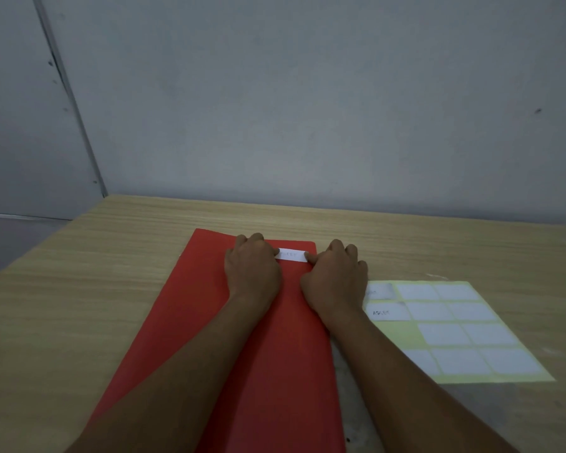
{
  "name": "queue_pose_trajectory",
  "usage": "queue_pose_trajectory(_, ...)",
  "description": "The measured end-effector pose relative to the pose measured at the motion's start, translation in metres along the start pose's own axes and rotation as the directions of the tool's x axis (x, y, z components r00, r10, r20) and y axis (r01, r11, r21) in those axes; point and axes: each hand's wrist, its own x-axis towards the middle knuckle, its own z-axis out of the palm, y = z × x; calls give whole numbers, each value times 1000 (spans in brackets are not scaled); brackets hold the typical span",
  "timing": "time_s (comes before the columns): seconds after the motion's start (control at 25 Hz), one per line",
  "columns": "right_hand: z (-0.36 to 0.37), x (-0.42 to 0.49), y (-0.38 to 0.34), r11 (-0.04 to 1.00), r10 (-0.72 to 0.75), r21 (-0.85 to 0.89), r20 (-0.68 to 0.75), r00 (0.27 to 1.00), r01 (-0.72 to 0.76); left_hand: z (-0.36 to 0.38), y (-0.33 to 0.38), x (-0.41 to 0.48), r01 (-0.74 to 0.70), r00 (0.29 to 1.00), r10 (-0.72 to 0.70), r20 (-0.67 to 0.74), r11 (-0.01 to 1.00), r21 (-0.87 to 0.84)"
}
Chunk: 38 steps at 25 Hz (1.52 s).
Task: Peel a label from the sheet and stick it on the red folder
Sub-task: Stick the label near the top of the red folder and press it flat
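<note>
The white label (291,255) lies flat near the far edge of the red folder (190,308) on the wooden table (79,273), its long axis running left to right between the two hands. The left hand (252,269) covers its left end with curled fingers, and the right hand (335,276) presses its right end with an extended fingertip; neither hand grips anything. Both hands sit equally near, so smoothing would likely run along that axis, while the label sheet (455,328) lies to the right, just beside the folder.
</note>
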Motion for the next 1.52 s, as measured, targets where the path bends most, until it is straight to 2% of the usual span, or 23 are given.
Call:
queue_pose_trajectory(0.4, -1, 4, 4, 994, -99, -30, 142, 985, 104, 1, 0, 3, -141, 985, 142, 102, 990, -16)
queue_pose_trajectory(0.72, 1, 2, 0, 1000, 14, -9, 6, 1000, -14, 1, 3, 0, 32, 999, -32, -5, 999, 6)
queue_pose_trajectory(0.88, 0, 1, 2, 999, -24, 37, 15, 1000, 23, 0, 2, 0, 16, 1000, -16, -15, 999, -32)
queue_pose_trajectory(1.08, -3, 0, -2, 988, -18, 151, -69, 997, 28, -2, 2, 0, -19, 999, 17, -27, 996, -89)
queue_pose_trajectory(1.36, -2, -1, -3, 976, -65, 201, -95, 993, 83, -1, 2, 1, -60, 998, 58, -22, 992, -107)
queue_pose_trajectory(1.52, -3, -1, -1, 978, -104, 177, -51, 993, 111, -4, 3, 0, -157, 986, 162, 31, 980, -122)
